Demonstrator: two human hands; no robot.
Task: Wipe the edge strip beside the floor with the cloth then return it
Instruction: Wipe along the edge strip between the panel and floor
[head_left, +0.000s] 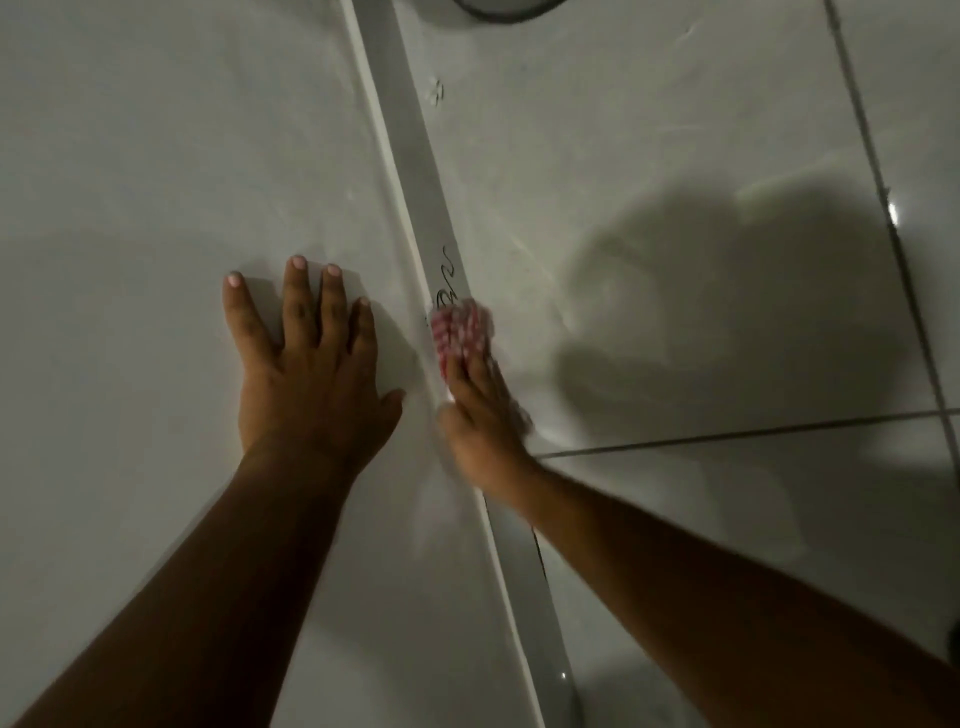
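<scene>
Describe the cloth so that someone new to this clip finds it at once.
Follow the grey edge strip running diagonally down the middle, between the pale wall and the tiled floor. Where the right hand presses on it, the cloth bunches under the fingertips. It is red-and-white checked, the only coloured thing here.

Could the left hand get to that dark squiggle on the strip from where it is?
Probably yes. The left hand lies flat just beside the strip, and nothing stands between it and the squiggle; the cloth sits just below.
</scene>
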